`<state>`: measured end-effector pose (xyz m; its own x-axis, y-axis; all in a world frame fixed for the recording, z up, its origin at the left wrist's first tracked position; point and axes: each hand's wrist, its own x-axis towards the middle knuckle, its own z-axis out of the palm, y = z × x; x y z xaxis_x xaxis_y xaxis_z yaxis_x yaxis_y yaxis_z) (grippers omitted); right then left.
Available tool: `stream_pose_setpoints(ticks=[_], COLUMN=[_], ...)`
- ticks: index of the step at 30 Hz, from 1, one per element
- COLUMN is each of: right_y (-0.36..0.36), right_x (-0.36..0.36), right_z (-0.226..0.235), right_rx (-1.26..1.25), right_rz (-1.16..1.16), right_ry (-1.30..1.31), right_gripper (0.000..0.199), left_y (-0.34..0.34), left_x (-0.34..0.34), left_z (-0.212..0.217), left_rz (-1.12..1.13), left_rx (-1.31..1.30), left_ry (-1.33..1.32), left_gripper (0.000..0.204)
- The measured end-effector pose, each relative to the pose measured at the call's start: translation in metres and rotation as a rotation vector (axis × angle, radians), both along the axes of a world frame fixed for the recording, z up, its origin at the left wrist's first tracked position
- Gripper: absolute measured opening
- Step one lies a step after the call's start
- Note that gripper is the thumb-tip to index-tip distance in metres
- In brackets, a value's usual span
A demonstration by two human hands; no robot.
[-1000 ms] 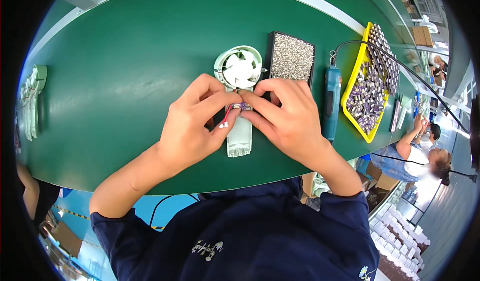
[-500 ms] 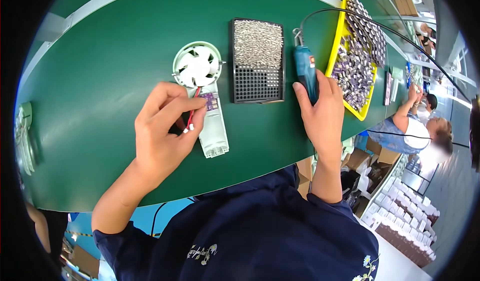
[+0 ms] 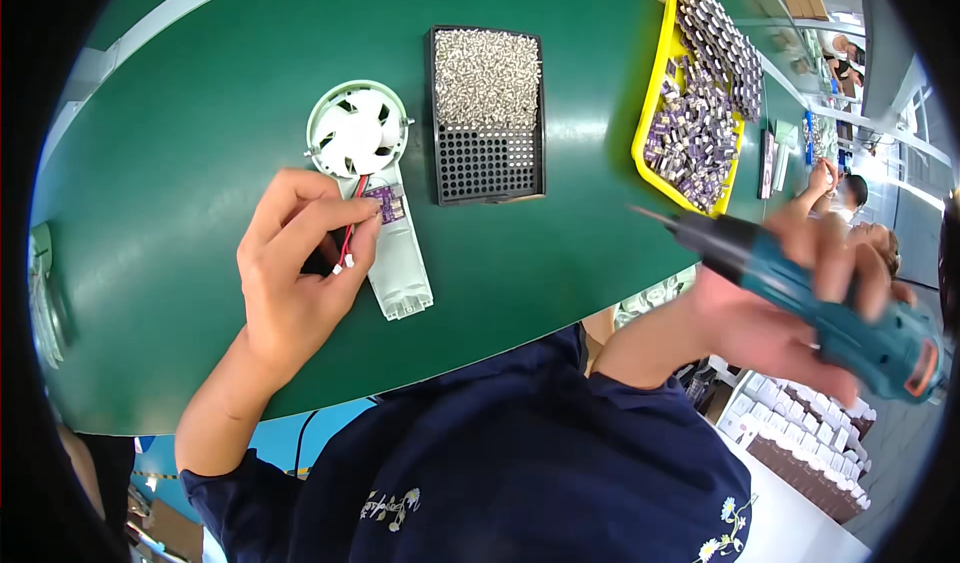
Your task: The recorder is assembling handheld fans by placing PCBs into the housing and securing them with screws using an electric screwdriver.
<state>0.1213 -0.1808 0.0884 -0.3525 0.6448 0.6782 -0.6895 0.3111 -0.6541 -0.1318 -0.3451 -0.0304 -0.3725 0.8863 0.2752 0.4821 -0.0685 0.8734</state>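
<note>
Holding the small purple rectangular circuit board (image 3: 389, 206) is the left hand (image 3: 288, 253), thumb and fingertips pinched closed at its left edge, and the board lies in the open, pale-green plastic handle (image 3: 402, 271) just below the round white-bladed fan (image 3: 352, 135)! A thin pair of red and black wires (image 3: 350, 235) runs right past those fingertips; whether a strand is caught beneath them, one cannot tell. Over on the other side, the right hand (image 3: 762, 328) is blurred, but its fingers are wrapped round a teal-and-black power screwdriver (image 3: 797, 291), the slim metal bit (image 3: 655, 216) pointing left, well apart from the board. Good form here likely means light, steady fingertip pressure, the board flat and square, the wires eased off its face. The black gridded plastic tray (image 3: 475, 163) of small silver metal pieces (image 3: 488, 73), seemingly screws, sits near the handle's right side; a slow, upright tip would probably lift one without scattering its neighbours. And over the board, the driver seems best held vertical, clear of the fingertips, with a gentle squeeze, since thin plastic could crack if overdriven.
</note>
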Motion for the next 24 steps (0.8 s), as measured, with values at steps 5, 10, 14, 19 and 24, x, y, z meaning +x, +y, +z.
stream_pose_setpoints(ticks=[5,10,14,19,24], right_y=[0.010,0.011,0.008,0.007,0.008], right_x=[-0.043,-0.063,-0.068,-0.073,-0.069], right_z=[-0.051,-0.070,-0.075,-0.077,-0.076], right_rx=[0.142,0.203,0.165,0.122,0.140], right_rz=[-0.108,-0.140,-0.244,-0.303,-0.248], right_ry=[0.008,0.011,-0.017,-0.022,-0.097], right_gripper=[0.075,0.080,0.081,0.083,0.084], left_y=[-0.002,-0.004,-0.002,-0.002,-0.002], left_x=[0.001,-0.001,-0.001,-0.001,0.000], left_z=[0.004,0.003,0.004,0.005,0.004], left_rz=[-0.015,-0.015,-0.014,-0.010,-0.008], left_rx=[-0.009,-0.015,-0.009,-0.023,-0.019], left_ry=[0.013,0.013,0.002,-0.014,-0.015], left_gripper=[0.019,0.020,0.019,0.019,0.019])
